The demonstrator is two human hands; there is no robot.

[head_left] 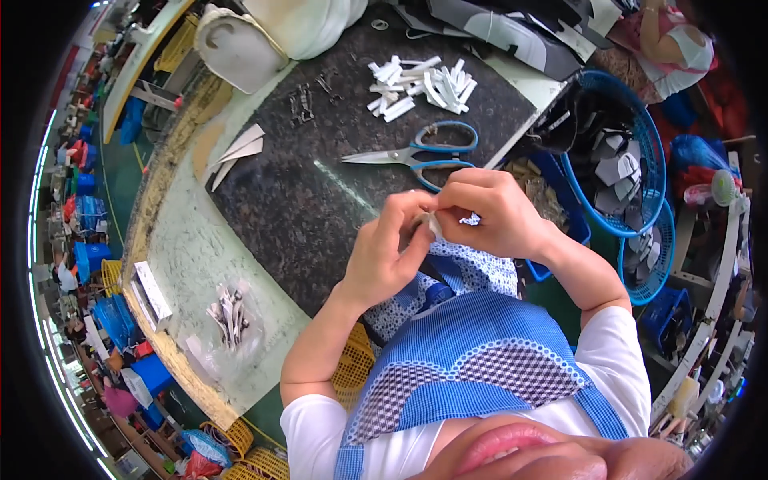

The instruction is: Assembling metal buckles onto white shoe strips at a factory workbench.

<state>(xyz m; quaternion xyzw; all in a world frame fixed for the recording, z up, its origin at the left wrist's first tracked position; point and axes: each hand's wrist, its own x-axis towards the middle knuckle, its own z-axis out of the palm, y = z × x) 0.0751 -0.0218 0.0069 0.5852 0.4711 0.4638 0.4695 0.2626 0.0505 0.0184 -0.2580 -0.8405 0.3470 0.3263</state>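
Note:
My left hand and my right hand meet above the front edge of the dark board. Both are closed in a pinch on one small whitish piece; its kind is too small to make out. Just beyond my fingers lie scissors with blue handles, their blades slightly apart and pointing left. Farther back sits a loose pile of short white strips. To the left, a few longer white pieces overlap the board's edge.
A clear plastic bag with small whitish-grey parts lies on the pale tabletop at left, near a white block. Blue baskets of grey and black cut pieces stand at right. Dark sheets are stacked at the back. Another person is at far right.

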